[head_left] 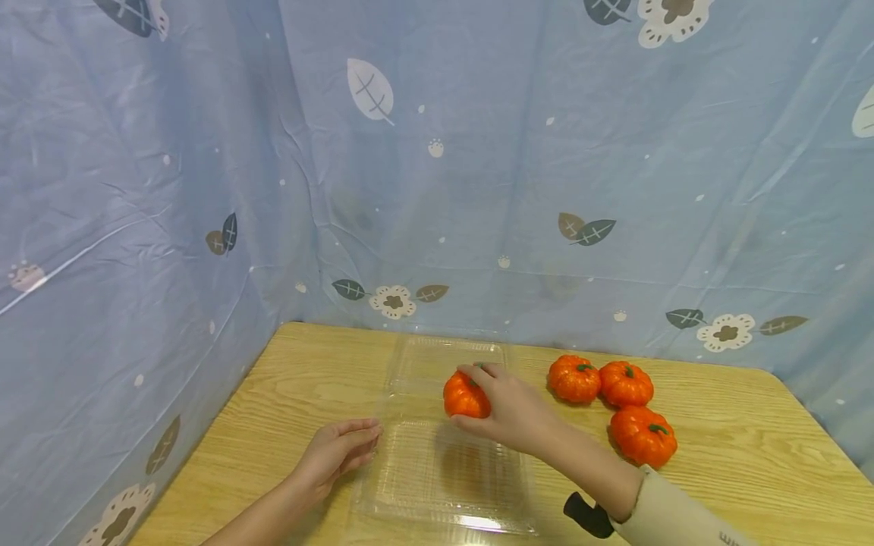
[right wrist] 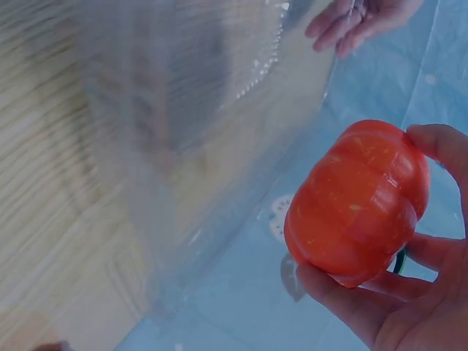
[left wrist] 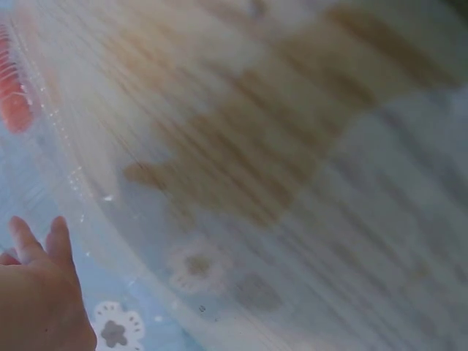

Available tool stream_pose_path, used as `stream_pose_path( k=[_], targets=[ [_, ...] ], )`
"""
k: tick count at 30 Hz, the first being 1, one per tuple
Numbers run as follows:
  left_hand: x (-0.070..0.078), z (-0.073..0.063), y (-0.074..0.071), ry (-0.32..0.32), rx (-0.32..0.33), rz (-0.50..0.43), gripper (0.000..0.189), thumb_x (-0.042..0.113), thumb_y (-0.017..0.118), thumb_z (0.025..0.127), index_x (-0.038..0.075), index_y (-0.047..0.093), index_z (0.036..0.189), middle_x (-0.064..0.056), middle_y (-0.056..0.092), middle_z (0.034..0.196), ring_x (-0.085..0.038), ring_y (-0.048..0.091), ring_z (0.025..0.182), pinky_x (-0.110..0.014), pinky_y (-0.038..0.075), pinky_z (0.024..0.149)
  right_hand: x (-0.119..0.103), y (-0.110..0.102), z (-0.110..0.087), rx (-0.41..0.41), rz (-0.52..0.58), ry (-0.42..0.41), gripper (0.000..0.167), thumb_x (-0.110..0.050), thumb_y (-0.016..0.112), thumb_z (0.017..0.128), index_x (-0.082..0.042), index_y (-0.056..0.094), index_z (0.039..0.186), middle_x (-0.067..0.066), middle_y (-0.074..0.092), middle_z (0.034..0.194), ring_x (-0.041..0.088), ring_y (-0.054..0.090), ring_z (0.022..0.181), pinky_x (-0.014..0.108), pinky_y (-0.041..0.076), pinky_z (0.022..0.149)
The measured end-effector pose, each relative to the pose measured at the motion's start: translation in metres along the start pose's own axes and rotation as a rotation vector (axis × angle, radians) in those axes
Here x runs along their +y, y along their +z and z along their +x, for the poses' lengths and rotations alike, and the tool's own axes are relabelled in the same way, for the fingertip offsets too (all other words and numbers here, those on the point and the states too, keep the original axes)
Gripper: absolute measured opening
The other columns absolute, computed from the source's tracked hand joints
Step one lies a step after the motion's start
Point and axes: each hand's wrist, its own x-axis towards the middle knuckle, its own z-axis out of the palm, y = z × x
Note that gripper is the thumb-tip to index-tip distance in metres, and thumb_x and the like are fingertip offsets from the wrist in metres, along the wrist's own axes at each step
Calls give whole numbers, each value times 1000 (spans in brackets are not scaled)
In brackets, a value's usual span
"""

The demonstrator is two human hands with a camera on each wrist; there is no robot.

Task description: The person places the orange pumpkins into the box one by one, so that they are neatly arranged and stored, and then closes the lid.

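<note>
An orange-red toy pumpkin (head_left: 464, 396) with a green stem is gripped by my right hand (head_left: 508, 409) above a clear plastic clamshell box (head_left: 437, 462). The right wrist view shows the pumpkin (right wrist: 358, 205) between thumb and fingers, its stem mostly hidden behind it. My left hand (head_left: 341, 451) is at the box's left edge, fingers loosely bent and holding nothing; whether it touches the edge I cannot tell. In the left wrist view the left hand (left wrist: 40, 292) appears beside the clear plastic. The box lies open, its lid (head_left: 444, 360) towards the back.
Three more pumpkins stand on the wooden table (head_left: 737, 425) to the right: one at the left (head_left: 575, 379), one behind (head_left: 625, 384) and one nearer (head_left: 643, 436). A blue patterned curtain (head_left: 478, 189) hangs behind and along the left side. A black strap piece (head_left: 589, 516) sits at the right wrist.
</note>
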Motion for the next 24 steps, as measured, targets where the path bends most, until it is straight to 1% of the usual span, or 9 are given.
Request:
stream_pose_path(
  k=[6, 11, 15, 17, 20, 24],
  targets=[
    [1, 0, 0, 1, -14, -5, 52, 19, 61, 89, -13, 43, 126, -10, 63, 109, -16, 62, 96, -24, 53, 81, -8, 13, 12, -52, 11, -64, 66, -45, 72, 74, -13, 52, 129, 13, 56, 119, 29, 60, 94, 41, 55, 70],
    [2, 0, 1, -19, 9, -14, 51, 19, 63, 88, -11, 46, 125, -8, 65, 105, -16, 63, 94, -24, 54, 79, -17, 28, 21, -122, -22, -151, 64, -45, 70, 78, -12, 51, 129, 10, 57, 116, 24, 61, 92, 36, 55, 72],
    [3, 0, 2, -24, 23, -9, 49, 20, 63, 87, -11, 49, 123, -10, 65, 108, -17, 63, 96, -25, 54, 79, -22, 40, 25, -171, -18, -202, 63, -45, 69, 79, -11, 51, 130, 9, 57, 116, 21, 61, 93, 30, 54, 74],
    [2, 1, 2, -20, 26, -9, 49, 20, 63, 88, -11, 49, 123, -11, 64, 110, -18, 62, 98, -26, 54, 79, -24, 44, 26, -184, -19, -220, 64, -46, 69, 79, -12, 51, 130, 9, 57, 117, 21, 60, 95, 30, 54, 74],
    [2, 1, 2, -13, 26, 3, 48, 19, 62, 88, -11, 49, 123, -12, 64, 111, -19, 62, 98, -27, 54, 80, -27, 49, 28, -182, -26, -249, 65, -48, 68, 78, -13, 50, 130, 12, 55, 122, 25, 60, 101, 31, 54, 78],
    [2, 2, 2, -16, 39, 10, 47, 19, 62, 88, -10, 49, 122, -8, 65, 108, -19, 61, 98, -27, 54, 80, -30, 55, 32, -187, -35, -288, 66, -48, 69, 77, -15, 49, 131, 13, 54, 124, 26, 58, 106, 32, 53, 81]
  ],
)
